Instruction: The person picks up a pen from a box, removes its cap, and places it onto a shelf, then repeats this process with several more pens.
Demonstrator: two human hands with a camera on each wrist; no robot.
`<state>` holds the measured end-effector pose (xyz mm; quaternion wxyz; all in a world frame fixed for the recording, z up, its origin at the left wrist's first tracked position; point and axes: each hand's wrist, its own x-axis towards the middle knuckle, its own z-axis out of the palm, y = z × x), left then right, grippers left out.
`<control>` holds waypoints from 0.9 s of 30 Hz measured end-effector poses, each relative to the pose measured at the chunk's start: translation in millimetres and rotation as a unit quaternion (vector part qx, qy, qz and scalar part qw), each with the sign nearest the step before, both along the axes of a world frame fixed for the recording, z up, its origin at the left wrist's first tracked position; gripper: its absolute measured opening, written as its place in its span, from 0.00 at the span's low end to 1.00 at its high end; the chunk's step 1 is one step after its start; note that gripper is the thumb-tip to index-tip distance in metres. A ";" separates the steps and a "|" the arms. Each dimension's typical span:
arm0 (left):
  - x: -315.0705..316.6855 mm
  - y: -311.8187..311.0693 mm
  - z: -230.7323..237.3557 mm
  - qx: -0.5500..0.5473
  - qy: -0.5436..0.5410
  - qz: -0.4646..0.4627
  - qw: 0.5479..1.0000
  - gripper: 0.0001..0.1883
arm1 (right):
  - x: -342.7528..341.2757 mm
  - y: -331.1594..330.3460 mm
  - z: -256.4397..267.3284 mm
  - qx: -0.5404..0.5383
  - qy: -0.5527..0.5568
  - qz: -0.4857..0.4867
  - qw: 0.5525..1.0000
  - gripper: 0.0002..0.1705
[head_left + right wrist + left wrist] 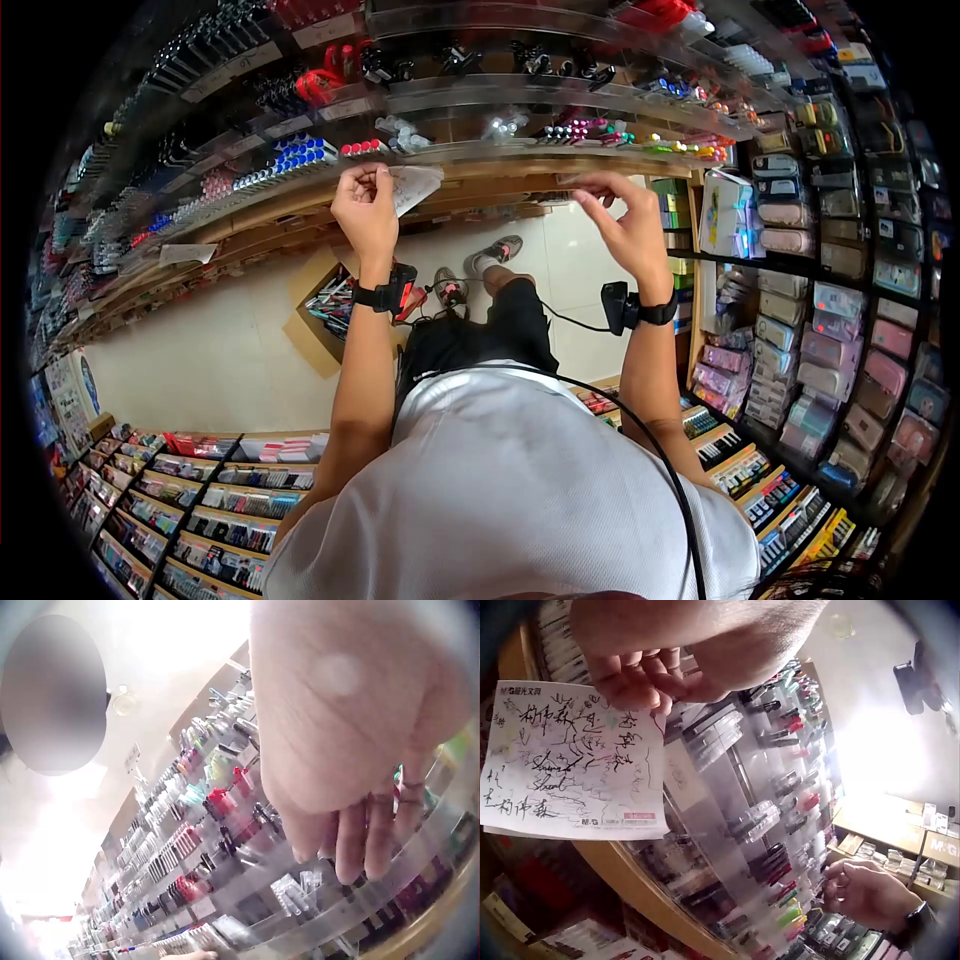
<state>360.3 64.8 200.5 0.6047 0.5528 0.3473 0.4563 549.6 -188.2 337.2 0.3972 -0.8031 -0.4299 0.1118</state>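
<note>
My left hand [366, 212] pinches a stack of scribbled white note paper [416, 186] by one corner, in front of the pen shelves. Black handwriting and faint coloured scrawls cover the top sheet [570, 765] in the left wrist view. To the right, my right hand [625, 218] is raised before the same shelves, thumb and fingers apart and loosely bent. In the right wrist view its fingers [364, 840] overlap the clear shelf front, and nothing shows in their grasp.
Tiered clear racks hold blue-capped pens [303, 150], red-capped pens [362, 147] and several coloured ones. Another white paper [188, 254] lies on the ledge at left. A cardboard box [313, 340] of pens stands on the floor. Pencil cases [785, 215] hang at right.
</note>
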 end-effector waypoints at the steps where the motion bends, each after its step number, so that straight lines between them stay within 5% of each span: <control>1: 0.5 0.2 -1.8 0.005 -0.001 -0.004 1.000 0.06 | 2.3 -0.4 2.3 0.002 -0.003 -0.015 1.000 0.12; 9: -3.5 -23.2 18.4 0.040 0.018 -0.023 0.999 0.17 | -3.3 13.1 -17.5 0.062 0.065 -0.011 0.996 0.16; 13: -8.6 -38.4 24.0 0.065 0.029 -0.047 0.996 0.22 | -12.0 27.1 -17.2 0.028 0.084 0.014 0.996 0.26; 19: -21.9 -50.4 21.2 0.040 0.036 -0.126 0.991 0.21 | -15.9 39.3 -27.6 0.052 0.076 0.016 0.996 0.41; 27: -23.4 -65.0 19.8 0.040 0.075 -0.181 0.980 0.19 | -19.8 43.4 -31.0 0.014 0.073 -0.008 0.997 0.46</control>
